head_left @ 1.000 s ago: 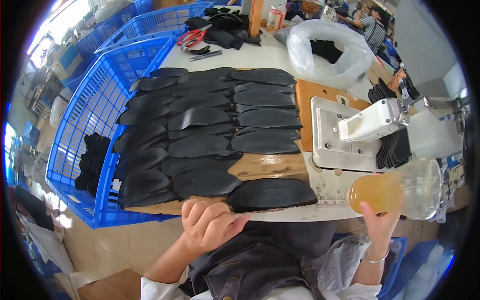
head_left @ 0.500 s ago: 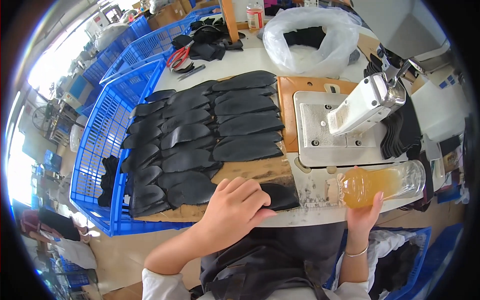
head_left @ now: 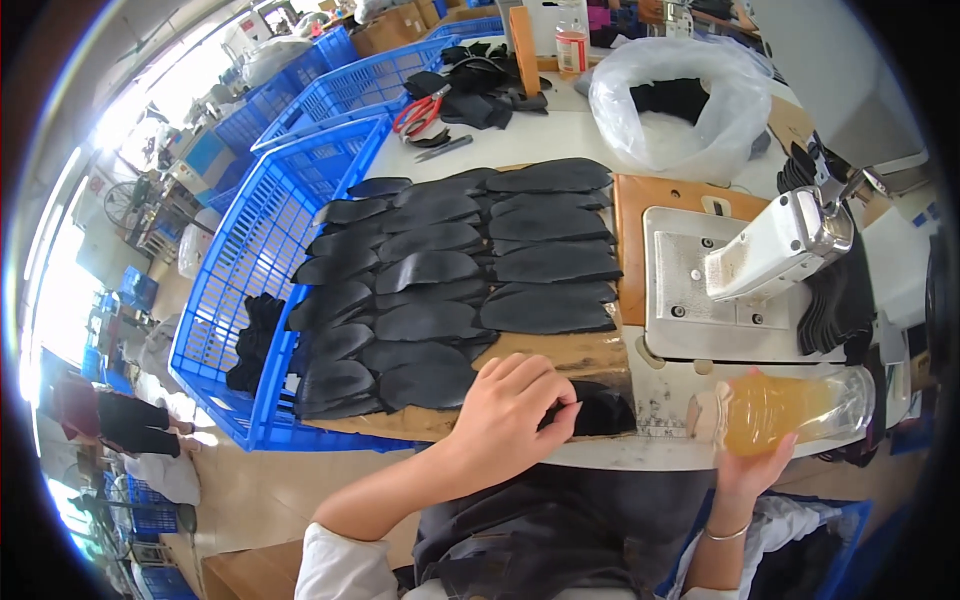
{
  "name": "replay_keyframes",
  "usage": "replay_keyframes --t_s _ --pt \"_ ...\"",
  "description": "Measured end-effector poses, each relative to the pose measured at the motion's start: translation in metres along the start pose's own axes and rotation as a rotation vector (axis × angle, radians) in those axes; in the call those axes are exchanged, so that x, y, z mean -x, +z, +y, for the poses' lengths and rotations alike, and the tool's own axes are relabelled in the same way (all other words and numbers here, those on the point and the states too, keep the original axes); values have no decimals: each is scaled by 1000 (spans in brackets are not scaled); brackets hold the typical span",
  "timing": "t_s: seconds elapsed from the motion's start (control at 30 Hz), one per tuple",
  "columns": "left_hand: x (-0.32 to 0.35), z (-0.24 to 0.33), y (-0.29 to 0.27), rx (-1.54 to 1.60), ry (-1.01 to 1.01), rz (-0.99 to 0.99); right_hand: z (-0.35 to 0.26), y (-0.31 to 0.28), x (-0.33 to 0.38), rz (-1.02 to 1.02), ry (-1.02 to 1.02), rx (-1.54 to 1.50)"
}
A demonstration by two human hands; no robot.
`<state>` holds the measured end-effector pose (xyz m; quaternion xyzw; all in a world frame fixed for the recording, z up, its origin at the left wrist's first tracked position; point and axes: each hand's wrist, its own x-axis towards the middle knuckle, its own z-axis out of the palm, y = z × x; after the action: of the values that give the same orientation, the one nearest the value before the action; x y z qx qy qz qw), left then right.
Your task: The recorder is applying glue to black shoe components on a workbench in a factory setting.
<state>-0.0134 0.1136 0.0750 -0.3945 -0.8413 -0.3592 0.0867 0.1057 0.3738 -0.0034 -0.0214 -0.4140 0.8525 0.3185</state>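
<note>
My left hand (head_left: pixel 512 412) is closed at the left end of a black leather-like piece (head_left: pixel 605 410) by the table's front edge. Its fingers are curled with the thumb drawn in, and whatever lies under the fingertips is hidden. In my right hand (head_left: pixel 752 465) is a clear bottle (head_left: pixel 780 410) of yellow liquid, lying nearly on its side. The bottle's pale, cloth-like wrapped end points left toward the black piece. Rows of overlapping black rounded pieces (head_left: pixel 430 270) cover most of a brown board (head_left: pixel 450 420) beyond my left hand.
A white machine arm (head_left: pixel 765 250) with a metal plate stands to the right. Blue crates (head_left: pixel 215 310) line the left side. Red-handled scissors (head_left: pixel 420 112), black scraps (head_left: pixel 470 85) and a plastic bag (head_left: pixel 620 120) sit at the back. Stacked wavy black pieces (head_left: pixel 835 310) lie past the machine.
The view has shifted, so the table sits farther right and lower. My left thumb has drawn in toward the fingers. The bottle stays in my right hand, still tilted.
</note>
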Motion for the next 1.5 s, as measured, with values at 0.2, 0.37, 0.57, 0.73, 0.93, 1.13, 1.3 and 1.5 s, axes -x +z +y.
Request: replay_keyframes --t_s 0.2,0.37,0.57,0.73,0.93,1.13,1.3,1.5 --pt "-1 -1 0 15 20 31 3 64 7 -263 432 -695" --pt "-2 0 0 22 38 36 11 84 9 -331 534 -752" --pt "-2 -5 -28 391 -177 265 20 70 13 -163 377 -499" --pt "-3 -39 -99 570 -458 688 27 41 10 -221 384 -378" --pt "-48 -112 -154 -127 -331 907 27 34 5 -205 398 -495" --pt "-92 -203 -95 -418 -144 579 26 35 7 -227 396 -503" --pt "-95 -200 -71 -395 -218 205 28 34 9 -149 414 -441" --pt "-83 -178 -100 -235 -228 522 30 42 10 -152 444 -500"
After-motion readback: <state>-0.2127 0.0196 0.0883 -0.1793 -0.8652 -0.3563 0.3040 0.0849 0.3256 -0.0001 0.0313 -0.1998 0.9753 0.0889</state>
